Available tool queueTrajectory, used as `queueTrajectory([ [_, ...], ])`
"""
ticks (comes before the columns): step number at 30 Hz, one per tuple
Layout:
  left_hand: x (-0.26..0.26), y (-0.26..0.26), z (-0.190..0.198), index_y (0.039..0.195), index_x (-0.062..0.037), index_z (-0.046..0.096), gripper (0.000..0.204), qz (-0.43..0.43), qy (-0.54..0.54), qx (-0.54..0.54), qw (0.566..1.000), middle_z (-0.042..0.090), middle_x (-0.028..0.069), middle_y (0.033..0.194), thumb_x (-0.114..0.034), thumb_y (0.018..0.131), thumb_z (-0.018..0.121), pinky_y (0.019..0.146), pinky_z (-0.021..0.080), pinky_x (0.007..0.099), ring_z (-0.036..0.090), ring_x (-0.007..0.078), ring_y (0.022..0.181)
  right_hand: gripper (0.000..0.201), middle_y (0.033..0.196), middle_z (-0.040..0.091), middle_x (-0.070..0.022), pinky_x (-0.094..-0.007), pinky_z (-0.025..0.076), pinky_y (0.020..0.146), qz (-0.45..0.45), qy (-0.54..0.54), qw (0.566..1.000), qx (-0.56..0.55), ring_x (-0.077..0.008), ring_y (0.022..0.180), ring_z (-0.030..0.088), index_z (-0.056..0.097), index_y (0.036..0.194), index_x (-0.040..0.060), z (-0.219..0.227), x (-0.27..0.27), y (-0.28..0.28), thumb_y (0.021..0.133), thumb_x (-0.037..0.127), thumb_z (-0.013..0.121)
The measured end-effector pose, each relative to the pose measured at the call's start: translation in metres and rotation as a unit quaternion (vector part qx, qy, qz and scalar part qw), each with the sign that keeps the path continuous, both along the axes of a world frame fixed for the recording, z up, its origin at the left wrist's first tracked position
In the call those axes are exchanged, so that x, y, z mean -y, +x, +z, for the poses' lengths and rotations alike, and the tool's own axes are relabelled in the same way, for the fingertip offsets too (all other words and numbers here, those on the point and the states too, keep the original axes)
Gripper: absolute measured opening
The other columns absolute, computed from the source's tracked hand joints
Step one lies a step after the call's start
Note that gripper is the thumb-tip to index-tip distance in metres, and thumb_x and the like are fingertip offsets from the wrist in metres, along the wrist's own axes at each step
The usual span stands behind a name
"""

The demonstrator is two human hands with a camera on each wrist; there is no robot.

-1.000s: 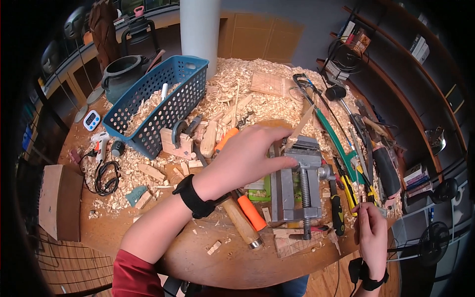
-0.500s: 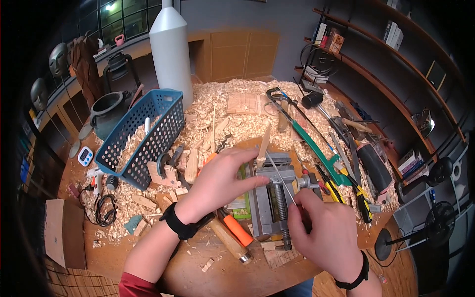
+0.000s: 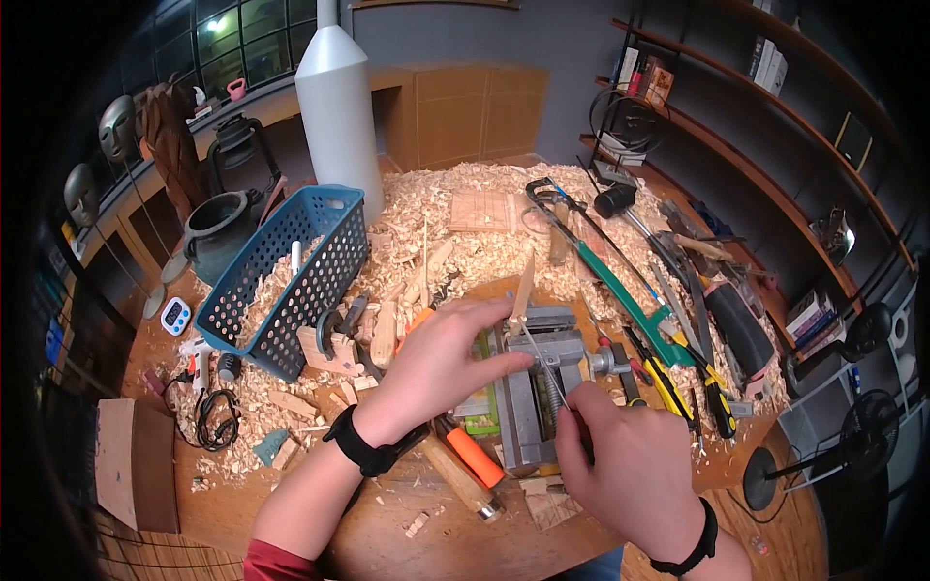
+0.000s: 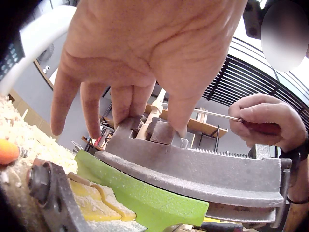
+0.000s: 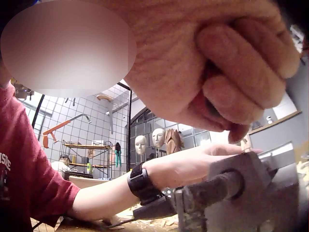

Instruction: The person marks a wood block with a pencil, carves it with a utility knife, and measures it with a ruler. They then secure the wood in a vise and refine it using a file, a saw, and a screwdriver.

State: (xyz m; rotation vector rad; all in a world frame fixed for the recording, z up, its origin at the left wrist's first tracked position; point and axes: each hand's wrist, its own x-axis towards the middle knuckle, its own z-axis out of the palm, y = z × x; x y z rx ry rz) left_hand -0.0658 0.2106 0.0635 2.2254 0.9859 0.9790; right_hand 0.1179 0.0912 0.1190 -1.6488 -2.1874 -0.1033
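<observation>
A grey metal vise [image 3: 519, 426] grips an upright, tapered wooden piece [image 3: 524, 290]. My left hand [image 3: 431, 360] rests on the vise, fingers and thumb fairly straight; in the left wrist view, its fingertips and thumb come down on either side of the clamped piece [image 4: 155, 108]. My right hand [image 3: 630, 450] is curled round the dark red handle [image 4: 264, 127] of a slim metal tool [image 4: 217, 114], whose exact kind I cannot tell. In the head view, the thin shaft [image 3: 541, 360] slants over the vise screw, its far end at the base of the wooden piece.
Wood shavings [image 3: 407, 218] cover the back of the table. A blue perforated basket [image 3: 310, 281] stands left; a green-framed saw [image 3: 620, 290] and yellow-black tools [image 3: 659, 373] lie right. Nearer are an orange handle [image 3: 473, 455] and a wooden handle [image 3: 460, 479].
My right hand has come from the table's right side to the vise with the slim tool, laying its shaft toward the wooden piece. My left hand stays on the vise; the head view has shifted.
</observation>
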Motion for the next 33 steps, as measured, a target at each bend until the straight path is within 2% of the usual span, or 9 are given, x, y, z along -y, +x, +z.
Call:
queueTrajectory([
  [6,0.0,0.001,0.001,0.12,0.0032,0.064,0.055,0.002,-0.011,-0.009,1.0,0.066,0.022,0.115,-0.033,0.081,0.079,0.096,0.048,0.0403,0.061,0.0359,0.11,0.019,0.049,0.057,-0.0099,-0.0379,0.046,0.039,-0.002,0.025,1.0,0.003,-0.0282,0.041,0.06,0.053,0.081,0.0056,-0.005,-0.016,-0.009,0.094,0.018,0.058],
  [9,0.0,0.0,0.002,0.118,0.0032,0.065,0.054,-0.002,-0.021,-0.003,1.0,0.066,0.0221,0.114,-0.032,0.081,0.079,0.095,0.048,0.0404,0.062,0.0359,0.109,0.019,0.05,0.058,-0.0096,-0.0373,0.047,0.04,0.002,-0.006,1.0,-0.002,-0.028,0.042,0.061,0.053,0.084,0.0043,-0.005,-0.014,-0.013,0.097,0.018,0.054],
  [11,0.001,0.0,0.0,0.117,0.0034,0.065,0.052,0.006,-0.005,0.005,1.0,0.067,0.0221,0.112,-0.031,0.081,0.078,0.093,0.049,0.0401,0.062,0.0363,0.107,0.014,0.054,0.058,-0.0132,-0.0433,0.046,0.047,-0.038,-0.093,0.995,-0.028,-0.0327,0.047,0.061,0.054,0.09,0.0051,0.0,-0.003,-0.015,0.097,0.018,0.055],
  [12,0.001,0.0,0.001,0.117,0.0034,0.065,0.052,0.009,-0.006,0.006,1.0,0.067,0.0221,0.112,-0.031,0.081,0.078,0.093,0.049,0.0401,0.062,0.0363,0.107,0.014,0.054,0.058,-0.0132,-0.0433,0.046,0.047,-0.036,-0.094,0.995,-0.026,-0.0327,0.047,0.061,0.054,0.09,0.0051,0.0,-0.006,-0.017,0.097,0.018,0.055],
  [17,0.001,0.0,0.003,0.119,0.0034,0.064,0.051,-0.003,-0.017,-0.002,1.0,0.067,0.0218,0.111,-0.028,0.081,0.077,0.091,0.049,0.0403,0.062,0.0367,0.105,0.015,0.055,0.058,-0.013,-0.0435,0.046,0.045,-0.009,-0.046,0.998,-0.048,-0.0328,0.047,0.06,0.052,0.088,0.0035,-0.012,-0.025,-0.027,0.096,0.016,0.054],
  [21,0.0,-0.001,-0.002,0.12,0.0035,0.063,0.052,0.003,0.024,0.008,1.0,0.067,0.0219,0.111,-0.027,0.081,0.077,0.091,0.049,0.0408,0.063,0.0368,0.104,0.015,0.056,0.059,-0.0127,-0.0425,0.045,0.045,0.022,-0.066,0.997,-0.045,-0.0321,0.046,0.06,0.052,0.085,0.0031,-0.002,-0.008,-0.024,0.093,0.014,0.056],
  [23,0.001,0.0,0.005,0.12,0.0035,0.063,0.052,-0.011,-0.006,-0.003,1.0,0.067,0.0217,0.112,-0.028,0.081,0.078,0.092,0.049,0.0404,0.062,0.0363,0.106,0.014,0.055,0.059,-0.0121,-0.0412,0.045,0.044,0.036,-0.026,0.999,-0.001,-0.0307,0.045,0.06,0.053,0.082,0.0035,-0.006,-0.008,-0.019,0.091,0.014,0.059],
  [26,0.0,-0.001,0.001,0.121,0.003,0.063,0.052,-0.002,0.002,-0.01,1.0,0.066,0.0215,0.113,-0.027,0.081,0.078,0.093,0.048,0.0404,0.062,0.0362,0.107,0.015,0.054,0.059,-0.0113,-0.0402,0.046,0.044,0.035,-0.005,0.999,0.006,-0.0297,0.045,0.06,0.054,0.081,0.004,-0.01,-0.027,-0.018,0.09,0.015,0.06],
  [33,0.0,0.001,0.0,0.118,0.0029,0.065,0.049,0.001,0.013,0.003,1.0,0.067,0.0219,0.111,-0.027,0.081,0.078,0.092,0.049,0.04,0.063,0.0361,0.105,0.015,0.053,0.058,-0.0103,-0.0393,0.046,0.044,0.025,-0.047,0.997,0.051,-0.0286,0.045,0.06,0.054,0.082,0.004,-0.001,-0.012,-0.019,0.091,0.015,0.06],
])
